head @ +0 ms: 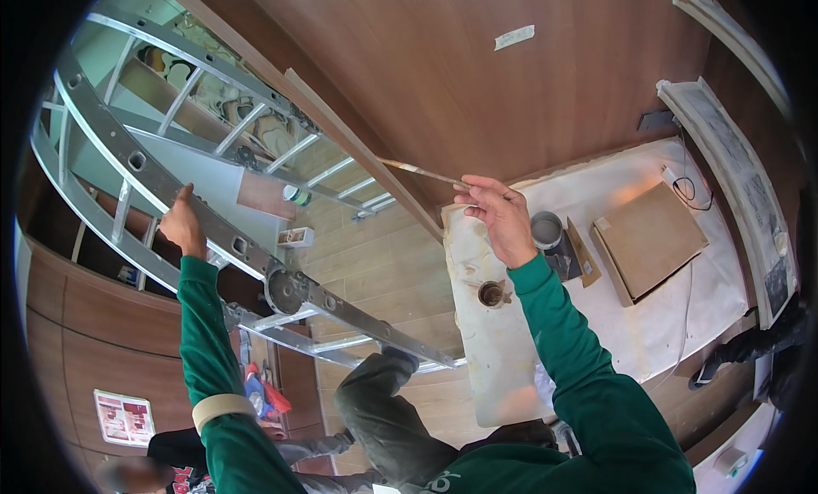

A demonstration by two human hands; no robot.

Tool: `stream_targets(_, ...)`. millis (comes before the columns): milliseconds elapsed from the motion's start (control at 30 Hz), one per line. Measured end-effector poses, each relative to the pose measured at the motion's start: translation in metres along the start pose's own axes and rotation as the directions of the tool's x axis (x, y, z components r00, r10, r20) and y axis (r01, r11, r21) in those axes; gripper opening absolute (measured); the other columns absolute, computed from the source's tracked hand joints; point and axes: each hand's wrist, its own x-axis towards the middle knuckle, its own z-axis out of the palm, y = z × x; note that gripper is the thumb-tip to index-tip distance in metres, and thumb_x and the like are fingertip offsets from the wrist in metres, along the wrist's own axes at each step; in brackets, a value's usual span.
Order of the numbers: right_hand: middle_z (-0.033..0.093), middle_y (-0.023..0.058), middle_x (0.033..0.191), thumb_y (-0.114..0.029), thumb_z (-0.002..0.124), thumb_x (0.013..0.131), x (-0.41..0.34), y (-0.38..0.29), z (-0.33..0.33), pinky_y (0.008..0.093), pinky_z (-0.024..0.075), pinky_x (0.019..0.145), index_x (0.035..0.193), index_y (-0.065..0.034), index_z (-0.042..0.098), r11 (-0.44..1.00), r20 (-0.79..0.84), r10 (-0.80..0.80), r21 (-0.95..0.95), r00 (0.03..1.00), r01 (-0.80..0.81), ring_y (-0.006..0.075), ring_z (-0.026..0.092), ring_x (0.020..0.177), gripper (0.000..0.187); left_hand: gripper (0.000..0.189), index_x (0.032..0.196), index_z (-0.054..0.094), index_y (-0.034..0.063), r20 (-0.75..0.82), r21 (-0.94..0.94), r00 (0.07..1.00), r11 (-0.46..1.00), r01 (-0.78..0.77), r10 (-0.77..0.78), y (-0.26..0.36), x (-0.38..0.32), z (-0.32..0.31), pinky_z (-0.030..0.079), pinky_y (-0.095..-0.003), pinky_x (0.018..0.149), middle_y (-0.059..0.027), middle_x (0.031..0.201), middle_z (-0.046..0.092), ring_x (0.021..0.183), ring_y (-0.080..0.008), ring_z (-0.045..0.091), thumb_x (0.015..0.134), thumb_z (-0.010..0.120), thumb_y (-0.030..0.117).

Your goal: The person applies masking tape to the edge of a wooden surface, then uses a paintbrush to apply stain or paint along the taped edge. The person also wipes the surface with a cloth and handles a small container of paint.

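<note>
My left hand (183,225) grips the side rail of an aluminium folding ladder (220,228), which slants across the left of the view. Between the fingers of my right hand (501,219) is a thin paintbrush (425,172), its handle stained. The brush's far end meets the edge of a brown wooden trim board (358,145); whether it touches cannot be told. Behind it rises a brown wood panel (441,78) bearing a strip of masking tape (514,38). Around my left sleeve sits a roll of tape (222,409). One of my feet is at the ladder's lower part.
A sheet-covered surface (505,385) at the right carries a cardboard box (652,241), a grey paint can (546,230) and a brown-stained cup (491,294). A person (172,455) is at the lower left; another person's leg (735,353) shows at the right. A second ladder (243,120) stands behind.
</note>
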Motion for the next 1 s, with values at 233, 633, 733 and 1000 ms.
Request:
stream_targets(233,0.073,0.0159,0.113,-0.012,0.064,0.094,0.012,0.012,0.004,0.0286,0.0530,0.081,0.118,0.0015,0.069,0.999,-0.024,0.021,0.043,0.999,-0.020,0.0185,0.071,0.096,0.028,0.045,0.098,0.078,0.0047,0.021,-0.090,0.998,0.994,-0.060,0.062,-0.018,0.012,0.003,0.049,-0.0413,0.088,-0.0250,0.093,0.074,0.092,-0.0326,0.071,0.081,0.071,0.046)
stream_targets(633,0.072,0.0149,0.116,-0.012,0.061,0.097,0.018,0.036,-0.006,0.0311,0.0519,0.083,0.121,0.0014,0.066,0.999,-0.010,0.046,0.028,0.999,-0.046,0.0193,0.068,0.097,0.028,0.039,0.096,0.079,0.0071,0.018,0.071,0.956,0.954,-0.293,0.292,-0.026,0.015,0.003,0.049,-0.0405,0.085,-0.0228,0.091,0.074,0.090,-0.0317,0.071,0.086,0.067,0.043)
stream_targets(733,0.072,0.0146,0.114,-0.012,0.062,0.096,0.011,0.041,-0.013,0.0301,0.0520,0.082,0.120,0.0014,0.067,0.997,-0.047,0.062,0.039,0.997,-0.060,0.0184,0.069,0.095,0.028,0.041,0.097,0.079,0.0094,0.029,0.019,0.972,0.972,-0.236,0.235,-0.025,0.015,0.005,0.049,-0.0402,0.085,-0.0242,0.090,0.073,0.092,-0.0329,0.070,0.086,0.066,0.046)
stream_targets(1000,0.073,0.0153,0.113,-0.013,0.063,0.095,0.011,0.027,0.008,0.0285,0.0526,0.079,0.118,0.0015,0.069,0.995,-0.019,0.007,0.104,1.000,-0.005,0.0175,0.070,0.092,0.027,0.044,0.099,0.078,0.0083,0.013,0.072,0.983,0.980,-0.186,0.185,-0.020,0.011,0.003,0.048,-0.0418,0.087,-0.0263,0.090,0.072,0.095,-0.0345,0.069,0.085,0.066,0.049)
